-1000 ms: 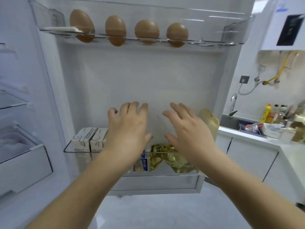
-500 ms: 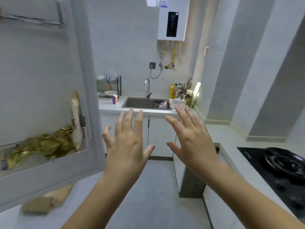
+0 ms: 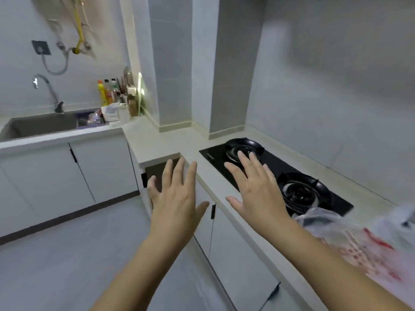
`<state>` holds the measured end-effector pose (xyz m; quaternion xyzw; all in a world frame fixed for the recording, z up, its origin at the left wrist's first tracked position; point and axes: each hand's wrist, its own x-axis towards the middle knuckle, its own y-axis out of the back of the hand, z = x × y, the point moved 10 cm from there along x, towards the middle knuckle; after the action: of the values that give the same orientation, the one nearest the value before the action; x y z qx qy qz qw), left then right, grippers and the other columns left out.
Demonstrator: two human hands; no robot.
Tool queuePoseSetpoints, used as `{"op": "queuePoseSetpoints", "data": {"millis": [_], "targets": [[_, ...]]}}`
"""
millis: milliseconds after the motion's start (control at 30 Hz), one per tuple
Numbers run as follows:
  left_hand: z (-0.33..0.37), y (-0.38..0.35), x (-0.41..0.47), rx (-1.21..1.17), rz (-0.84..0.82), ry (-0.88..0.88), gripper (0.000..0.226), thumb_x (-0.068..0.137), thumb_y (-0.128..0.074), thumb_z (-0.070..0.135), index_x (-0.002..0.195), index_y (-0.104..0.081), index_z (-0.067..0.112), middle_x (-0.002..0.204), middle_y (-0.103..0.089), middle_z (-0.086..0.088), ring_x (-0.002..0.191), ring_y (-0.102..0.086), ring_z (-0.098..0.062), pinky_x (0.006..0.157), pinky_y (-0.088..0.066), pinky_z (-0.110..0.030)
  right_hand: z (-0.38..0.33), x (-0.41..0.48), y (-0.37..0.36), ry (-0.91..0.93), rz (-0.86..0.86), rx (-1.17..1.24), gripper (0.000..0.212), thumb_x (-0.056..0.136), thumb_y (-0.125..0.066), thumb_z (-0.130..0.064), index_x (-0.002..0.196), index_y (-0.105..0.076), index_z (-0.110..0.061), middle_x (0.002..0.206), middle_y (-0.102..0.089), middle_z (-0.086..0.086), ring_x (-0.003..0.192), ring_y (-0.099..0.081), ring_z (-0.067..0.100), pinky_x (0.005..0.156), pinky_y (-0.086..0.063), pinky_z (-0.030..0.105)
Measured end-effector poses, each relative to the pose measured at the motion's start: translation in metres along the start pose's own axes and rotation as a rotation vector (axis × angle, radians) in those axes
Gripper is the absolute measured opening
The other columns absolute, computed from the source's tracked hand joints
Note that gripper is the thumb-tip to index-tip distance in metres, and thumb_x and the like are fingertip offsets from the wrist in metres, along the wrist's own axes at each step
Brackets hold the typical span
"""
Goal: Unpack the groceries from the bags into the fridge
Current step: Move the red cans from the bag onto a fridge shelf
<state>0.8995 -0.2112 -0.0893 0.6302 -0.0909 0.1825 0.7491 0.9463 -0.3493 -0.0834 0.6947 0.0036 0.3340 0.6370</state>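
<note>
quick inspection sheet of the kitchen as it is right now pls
surface: pale counter with a black hob set in it
job's things: plastic bag with red print on the counter at right, contents unclear; fridge not in view
clutter: bottles beside the sink
grippers: left hand and right hand open, fingers spread, holding nothing
cables: yellow hose and grey hose on the wall above the sink
surroundings: white cabinets, grey floor

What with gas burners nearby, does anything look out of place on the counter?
The plastic bag lies right beside the stove, its crumpled edge reaching the stove's near corner: an odd spot for plastic. No flame shows.
</note>
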Motion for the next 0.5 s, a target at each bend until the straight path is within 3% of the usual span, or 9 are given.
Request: {"op": "queuePoseSetpoints", "data": {"millis": [100,167,233,367,500], "targets": [[0.045,-0.039,0.018,0.01,-0.026,-0.113,0.087,0.082,-0.065,0.052,0.151,-0.023,0.02,0.158,-0.021,-0.009,0.148,-0.009,-0.03,0.112,-0.006,-0.061,0.053,-0.018,-0.017,-0.134,-0.07,-0.024,0.075,0.077,-0.077,-0.039,0.142,-0.044,-0.023,0.156,-0.031,0.011,0.145,-0.027,0.033,0.112,-0.028,0.05],[0.076,-0.073,0.03,0.007,-0.1,-0.188,0.085,0.087,-0.057,0.055,0.152,-0.015,0.022,0.161,-0.012,-0.008,0.149,-0.001,-0.03,0.112,0.004,-0.062,0.088,-0.033,-0.034,-0.217,-0.145,-0.031,0.072,0.087,-0.067,-0.04,0.149,-0.033,-0.025,0.161,-0.017,0.008,0.149,-0.012,0.03,0.118,-0.016,0.047],[0.109,-0.104,0.043,0.01,-0.15,-0.276,0.084,0.088,-0.054,0.057,0.153,-0.013,0.022,0.161,-0.009,-0.008,0.149,0.002,-0.031,0.111,0.007,-0.062,0.124,-0.047,-0.044,-0.309,-0.186,-0.04,0.071,0.089,-0.065,-0.038,0.15,-0.03,-0.027,0.162,-0.014,0.007,0.15,-0.008,0.029,0.118,-0.013,0.047],[0.181,-0.16,0.066,-0.06,-0.211,-0.468,0.087,0.067,-0.079,0.051,0.139,-0.046,0.014,0.146,-0.044,-0.014,0.14,-0.032,-0.04,0.106,-0.015,-0.07,0.197,-0.078,-0.062,-0.534,-0.308,-0.073,0.067,0.094,-0.055,-0.039,0.151,-0.02,-0.032,0.163,-0.002,0.002,0.15,0.002,0.024,0.12,-0.008,0.043],[0.25,-0.209,0.081,-0.122,-0.319,-0.597,0.082,0.085,-0.063,0.049,0.151,-0.024,0.018,0.158,-0.022,-0.01,0.146,-0.014,-0.039,0.112,-0.002,-0.064,0.261,-0.117,-0.079,-0.745,-0.407,-0.105,0.066,0.094,-0.053,-0.036,0.15,-0.02,-0.032,0.163,0.0,0.002,0.15,0.001,0.025,0.119,-0.009,0.043]]}}
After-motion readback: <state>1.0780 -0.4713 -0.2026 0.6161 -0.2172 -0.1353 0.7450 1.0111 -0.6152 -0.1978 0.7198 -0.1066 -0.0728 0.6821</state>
